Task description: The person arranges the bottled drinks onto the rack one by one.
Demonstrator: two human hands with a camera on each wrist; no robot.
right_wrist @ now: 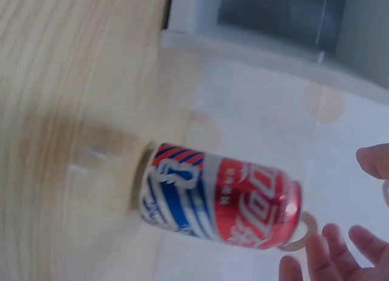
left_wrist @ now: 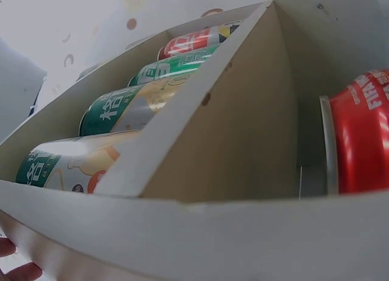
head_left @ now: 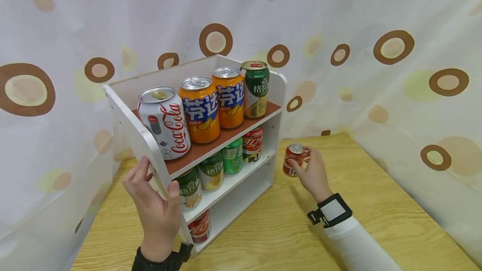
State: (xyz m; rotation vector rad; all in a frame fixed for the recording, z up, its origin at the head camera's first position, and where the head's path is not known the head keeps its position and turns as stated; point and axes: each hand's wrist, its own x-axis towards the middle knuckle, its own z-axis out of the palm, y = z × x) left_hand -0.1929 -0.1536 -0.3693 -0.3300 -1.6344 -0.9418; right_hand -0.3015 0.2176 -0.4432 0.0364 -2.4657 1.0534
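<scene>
A white three-level shelf rack [head_left: 222, 200] stands on the table, holding drink cans. At its left side panel is my left hand [head_left: 156, 204]; the fingers touch the panel's outer face and the thumb lies by its front edge. Right of the rack, a small red Coca-Cola can [right_wrist: 243, 205] with a blue-and-white striped lower part stands upright on the table. My right hand [head_left: 312, 175] is around this can in the head view, but the right wrist view shows a gap between its spread fingers [right_wrist: 322, 256] and the can. A red can [head_left: 200, 226] stands at the bottom level's left end.
Along the top level stand a silver Coca-Cola can [head_left: 165, 122], two orange cans [head_left: 199, 112] and a green-gold can [head_left: 257, 91]. The middle level holds two green-gold cans [head_left: 211, 172], a green can [head_left: 232, 157] and a red can [head_left: 252, 143]. Patterned curtains [head_left: 241, 7] surround the wooden table [head_left: 357, 187].
</scene>
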